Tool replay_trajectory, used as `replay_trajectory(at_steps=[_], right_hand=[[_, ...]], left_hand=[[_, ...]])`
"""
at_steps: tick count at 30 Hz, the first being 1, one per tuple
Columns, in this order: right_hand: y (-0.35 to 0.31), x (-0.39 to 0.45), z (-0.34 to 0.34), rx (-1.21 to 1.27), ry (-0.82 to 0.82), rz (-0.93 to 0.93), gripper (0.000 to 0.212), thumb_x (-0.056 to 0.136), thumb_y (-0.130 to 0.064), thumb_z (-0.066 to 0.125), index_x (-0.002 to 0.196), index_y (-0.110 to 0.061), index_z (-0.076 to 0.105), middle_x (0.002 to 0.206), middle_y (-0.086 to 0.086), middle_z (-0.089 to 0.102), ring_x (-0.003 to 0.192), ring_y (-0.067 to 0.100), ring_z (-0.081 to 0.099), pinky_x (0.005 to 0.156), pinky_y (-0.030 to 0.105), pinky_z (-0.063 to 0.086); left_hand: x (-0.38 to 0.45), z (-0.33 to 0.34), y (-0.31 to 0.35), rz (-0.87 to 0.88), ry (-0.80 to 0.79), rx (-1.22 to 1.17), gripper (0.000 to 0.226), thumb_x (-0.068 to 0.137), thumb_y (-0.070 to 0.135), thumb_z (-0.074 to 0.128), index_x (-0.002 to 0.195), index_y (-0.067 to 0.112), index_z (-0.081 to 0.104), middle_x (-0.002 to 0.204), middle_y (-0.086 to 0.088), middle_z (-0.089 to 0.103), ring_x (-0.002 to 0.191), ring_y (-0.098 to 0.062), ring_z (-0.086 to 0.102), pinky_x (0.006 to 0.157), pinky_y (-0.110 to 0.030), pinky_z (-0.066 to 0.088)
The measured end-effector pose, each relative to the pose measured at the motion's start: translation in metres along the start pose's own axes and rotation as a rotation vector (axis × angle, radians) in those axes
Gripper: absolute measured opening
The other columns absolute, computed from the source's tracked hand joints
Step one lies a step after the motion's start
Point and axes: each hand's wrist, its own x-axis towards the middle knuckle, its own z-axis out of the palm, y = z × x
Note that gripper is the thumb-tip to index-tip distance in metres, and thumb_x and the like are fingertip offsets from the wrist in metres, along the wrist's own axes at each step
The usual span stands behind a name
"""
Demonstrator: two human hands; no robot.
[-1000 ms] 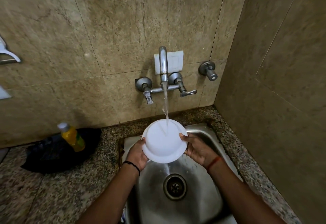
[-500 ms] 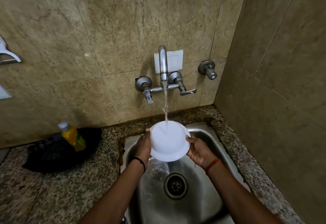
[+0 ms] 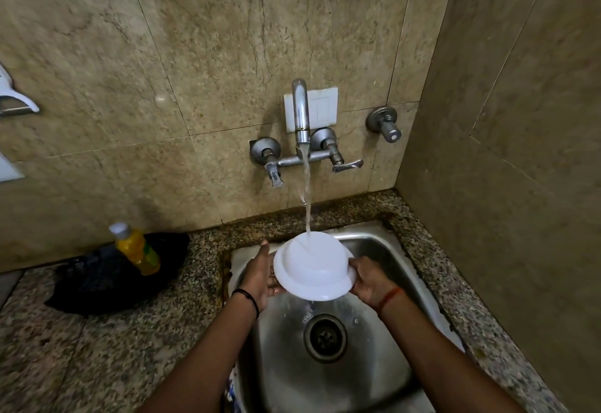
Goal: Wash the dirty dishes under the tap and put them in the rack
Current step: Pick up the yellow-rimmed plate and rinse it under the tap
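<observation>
A white bowl (image 3: 312, 266) is held upside down over the steel sink (image 3: 383, 250), its outer bottom facing up. Water runs from the wall tap (image 3: 300, 113) onto the bowl's base and spills off the rim toward the drain (image 3: 324, 336). My left hand (image 3: 260, 274) holds the bowl's left rim, fingers underneath and thumb stretched upward along the edge. My right hand (image 3: 370, 281) grips the right rim, fingers curled around it. No rack is in view.
A yellow dish-soap bottle (image 3: 136, 250) stands on a black bag (image 3: 107, 279) on the speckled granite counter (image 3: 97, 347) to the left. Tiled walls close in behind and on the right. A tap lever (image 3: 346, 165) and a separate valve (image 3: 385, 126) stick out of the wall.
The bowl has been tilted and turned under the stream, and shifted slightly right. My left thumb now points up along the rim. More water spills off the bowl's lower edge into the sink.
</observation>
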Motion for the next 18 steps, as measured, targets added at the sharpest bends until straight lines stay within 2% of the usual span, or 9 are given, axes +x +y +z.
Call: replay_trajectory(at_steps=[2,4,6,8,10,12,14,16,18], right_hand=[[-0.009,-0.001,0.002,-0.046,0.007,-0.042,0.023,0.098,-0.002,0.042,0.117,-0.001,0.054,0.102,0.016,0.061,0.085,0.027,0.059,0.078,0.046,0.050],[-0.019,-0.003,0.006,-0.081,-0.036,-0.059,0.021,0.099,-0.003,0.043,0.118,-0.003,0.052,0.104,0.015,0.060,0.081,0.022,0.058,0.069,0.039,0.054],[-0.026,-0.002,0.009,-0.085,-0.083,-0.046,0.021,0.098,-0.003,0.043,0.117,-0.002,0.053,0.097,0.012,0.062,0.079,0.019,0.058,0.054,0.031,0.057],[-0.030,0.003,0.010,-0.041,-0.080,-0.033,0.018,0.096,-0.001,0.045,0.112,-0.002,0.054,0.079,0.008,0.067,0.076,0.019,0.059,0.046,0.025,0.055],[-0.031,0.007,0.010,0.021,-0.051,-0.020,0.017,0.095,0.001,0.046,0.110,-0.001,0.054,0.064,0.005,0.070,0.075,0.019,0.059,0.043,0.022,0.053],[-0.032,0.008,0.010,0.090,-0.049,-0.011,0.019,0.095,0.003,0.046,0.112,0.000,0.054,0.065,0.008,0.070,0.076,0.021,0.061,0.042,0.023,0.053],[-0.029,0.006,0.010,0.130,-0.061,0.009,0.016,0.096,0.003,0.044,0.107,0.003,0.055,0.059,0.009,0.070,0.066,0.024,0.066,0.040,0.024,0.052],[-0.025,0.004,0.012,0.140,-0.080,0.026,0.017,0.097,0.003,0.041,0.105,0.005,0.055,0.055,0.010,0.069,0.051,0.020,0.069,0.039,0.024,0.052],[-0.020,0.005,0.014,0.125,-0.090,0.040,0.020,0.097,0.001,0.043,0.115,0.002,0.054,0.058,0.010,0.070,0.049,0.018,0.068,0.041,0.026,0.054]], left_hand=[[0.002,-0.007,-0.003,-0.102,-0.031,-0.035,0.066,0.096,0.059,0.035,0.125,0.004,0.057,0.097,-0.013,0.065,0.086,-0.027,0.062,0.068,-0.039,0.051],[0.003,-0.012,-0.005,-0.172,-0.054,-0.078,0.065,0.096,0.054,0.039,0.127,-0.002,0.051,0.098,-0.017,0.063,0.086,-0.029,0.061,0.066,-0.042,0.053],[0.001,-0.012,-0.005,-0.188,-0.061,-0.114,0.050,0.099,0.042,0.043,0.123,-0.002,0.050,0.093,-0.019,0.062,0.083,-0.030,0.061,0.056,-0.039,0.058],[0.000,-0.010,-0.001,-0.168,-0.064,-0.166,0.031,0.101,0.027,0.045,0.120,0.002,0.048,0.091,-0.020,0.061,0.080,-0.029,0.061,0.049,-0.036,0.057],[-0.001,-0.008,0.004,-0.149,-0.073,-0.212,0.023,0.101,0.019,0.044,0.113,0.000,0.049,0.091,-0.021,0.060,0.079,-0.029,0.060,0.047,-0.035,0.057],[-0.003,-0.007,0.010,-0.133,-0.079,-0.243,0.022,0.101,0.017,0.043,0.096,-0.003,0.050,0.088,-0.022,0.058,0.076,-0.030,0.059,0.045,-0.033,0.056],[-0.002,-0.010,0.015,-0.125,-0.077,-0.277,0.024,0.101,0.016,0.041,0.087,-0.001,0.049,0.086,-0.022,0.057,0.075,-0.030,0.057,0.045,-0.033,0.055],[0.000,-0.013,0.019,-0.129,-0.078,-0.308,0.026,0.100,0.017,0.044,0.088,-0.004,0.051,0.087,-0.023,0.058,0.076,-0.030,0.058,0.045,-0.034,0.056],[0.003,-0.019,0.019,-0.129,-0.066,-0.325,0.027,0.100,0.019,0.045,0.092,-0.006,0.052,0.088,-0.023,0.059,0.078,-0.029,0.059,0.044,-0.034,0.056]])
